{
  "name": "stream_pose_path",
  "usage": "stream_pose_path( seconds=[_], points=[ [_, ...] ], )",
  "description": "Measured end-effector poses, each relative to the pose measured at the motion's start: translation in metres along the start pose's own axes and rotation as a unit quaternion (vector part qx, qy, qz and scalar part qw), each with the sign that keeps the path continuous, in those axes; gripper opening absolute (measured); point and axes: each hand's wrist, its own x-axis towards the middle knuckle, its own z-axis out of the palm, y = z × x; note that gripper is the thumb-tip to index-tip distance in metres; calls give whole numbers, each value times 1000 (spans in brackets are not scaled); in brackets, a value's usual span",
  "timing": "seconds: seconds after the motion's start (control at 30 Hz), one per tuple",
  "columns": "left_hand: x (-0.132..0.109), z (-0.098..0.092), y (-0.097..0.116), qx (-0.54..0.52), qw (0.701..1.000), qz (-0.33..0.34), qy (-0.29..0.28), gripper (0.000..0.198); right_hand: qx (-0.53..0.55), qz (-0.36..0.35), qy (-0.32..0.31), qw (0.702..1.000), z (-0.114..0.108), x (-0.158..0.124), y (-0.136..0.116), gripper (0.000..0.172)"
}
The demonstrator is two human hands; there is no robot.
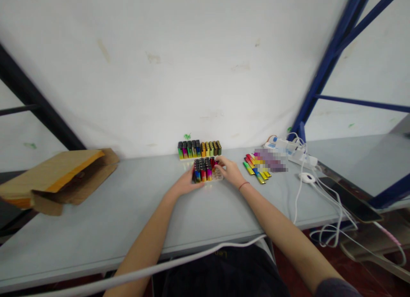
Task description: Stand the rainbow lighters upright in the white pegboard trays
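A clear tray (219, 174) holds rows of upright, brightly coloured lighters (203, 172) with black tops. My left hand (186, 182) grips the tray's left end, thumb along the near side. At the right end, my right hand (229, 169) pinches a red lighter (214, 163) over the tray; its fingers partly cover it. Sockets without lighters show at the tray's near right corner. Behind stand two more groups of upright lighters, a multicoloured set (189, 150) and a yellow-and-dark set (211, 149). Several loose lighters (256, 171) lie to the right of my right hand.
An opened cardboard box (54, 177) sits at the left of the grey table (134, 220). On the right are a power strip (294, 154), white cables (336, 203) and a dark phone (350, 198). A white cord (192, 259) crosses the front edge. A blurred patch hides something beside the loose lighters.
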Motion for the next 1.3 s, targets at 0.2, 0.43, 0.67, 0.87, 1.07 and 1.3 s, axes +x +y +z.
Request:
stream_pose_path(
  seconds=[0.2, 0.43, 0.67, 0.87, 1.07, 1.3],
  points=[
    [0, 0, 0, -3, 1000, 3, 6, 97, -45, -59, -14, 997, 1, 0, -2, 38],
    [0, -1, 2, 3, 1000, -7, -4, 94, -249, 176, 21, 952, -29, 0, -11, 42],
    [-1, -2, 4, 8, 1000, 2, -4, 93, -347, 362, -38, 864, -70, -5, 11, 35],
    [-1, -1, 0, 7, 1000, -12, -6, 92, -381, 316, -89, 865, -56, -4, 11, 36],
    [-1, -1, 1, 2, 1000, -14, -2, 91, -388, 233, -149, 879, -37, -3, 6, 32],
    [-1, -2, 8, -3, 1000, -4, 3, 91, -182, 117, -79, 973, -29, 0, 4, 34]
  ],
)
